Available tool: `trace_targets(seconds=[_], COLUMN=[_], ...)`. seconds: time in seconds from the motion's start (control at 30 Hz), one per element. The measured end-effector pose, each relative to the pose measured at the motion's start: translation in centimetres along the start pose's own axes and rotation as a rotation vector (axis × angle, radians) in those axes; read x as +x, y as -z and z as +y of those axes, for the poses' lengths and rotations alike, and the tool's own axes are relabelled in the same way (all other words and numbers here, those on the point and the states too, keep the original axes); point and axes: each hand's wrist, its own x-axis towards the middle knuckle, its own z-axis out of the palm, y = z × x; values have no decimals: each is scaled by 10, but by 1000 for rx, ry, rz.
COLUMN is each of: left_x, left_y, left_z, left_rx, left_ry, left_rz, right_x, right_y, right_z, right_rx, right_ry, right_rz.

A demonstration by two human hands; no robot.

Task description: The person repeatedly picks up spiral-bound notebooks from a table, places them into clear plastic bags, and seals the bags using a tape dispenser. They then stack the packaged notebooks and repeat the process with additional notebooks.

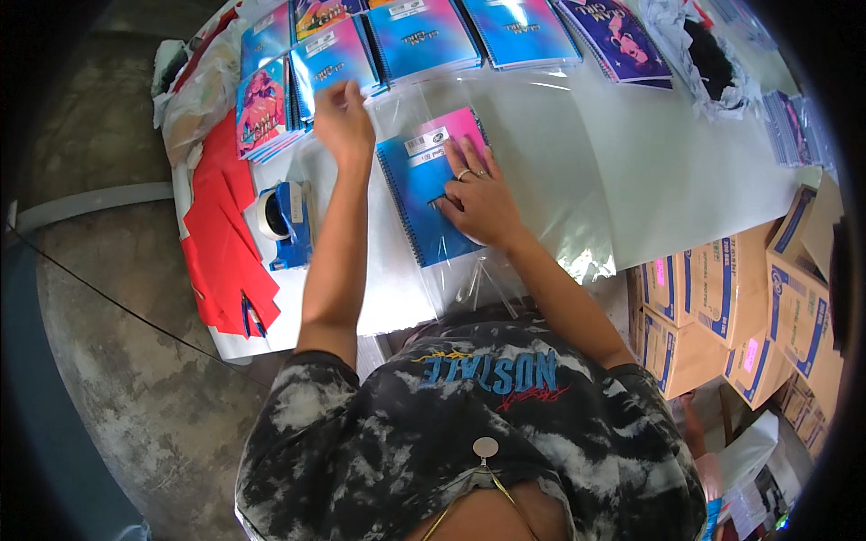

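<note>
A blue and pink spiral notebook [424,203] with a white label lies at the middle of the table, on a clear plastic sheet [559,180]. My right hand [483,198], with rings on it, rests on the notebook's right half, fingers stretched out and pressing on its cover. My left hand [345,126] is raised beside a stack of blue-pink spiral notebooks [332,68]. Motion smears its fingers, so I cannot make out whether it holds anything. Left of that stack lies a pile of notebooks with a pink figure on the cover [262,110].
More blue notebooks [424,41] and purple notebooks [618,38] line the far side. A blue tape dispenser [293,225], red sheets [225,234] and scissors [253,314] lie at the left. Cardboard boxes [722,279] are stacked beyond the table's right edge.
</note>
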Motion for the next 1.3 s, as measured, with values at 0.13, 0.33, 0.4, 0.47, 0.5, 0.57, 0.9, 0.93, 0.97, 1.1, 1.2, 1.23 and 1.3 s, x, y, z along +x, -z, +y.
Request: trace_targets(seconds=[0.13, 0.33, 0.4, 0.47, 0.5, 0.57, 0.9, 0.93, 0.97, 1.1, 1.2, 1.23, 1.3], left_x=[-105, -146, -145, -144, -145, -151, -167, -139, -126, -64, -78, -85, -105], left_y=[38, 21, 19, 21, 23, 21, 177, 190, 216, 252, 268, 272, 275], left_z=[-12, -9, -11, -9, -7, -2, -54, -63, -104, -106, -137, -150, -126], left_rx=[570, 786, 773, 732, 771, 846, 420, 522, 573, 7, -269, -418, -1154], left_ry=[-391, -252, -271, -283, -267, -243, -242, -9, 82, 918, 841, 781, 735], left_rz=[-295, -517, -516, -530, -508, -463, -45, 99, 162, -498, -574, -564, -531], right_x=[1, 6, 12, 26, 31, 36, 51, 52, 54, 56, 60, 60, 57], right_y=[-2, -7, -11, -12, -9, -1, 25, 26, 24, 21, 13, 13, 18], right_z=[6, 2, 6, 17, 18, 22, 3, 6, 3, 7, 11, 10, 14], right_rx=[83, 203, 109, 87, 80, 210, 225, 174, 157, 94, 172, 260, 348], right_ry=[-4, 139, 232, 255, 270, 230, 75, 52, 94, 134, 101, 42, -33], right_rz=[17, -37, -81, -211, -281, -370, -656, -702, -711, -729, -703, -674, -600])
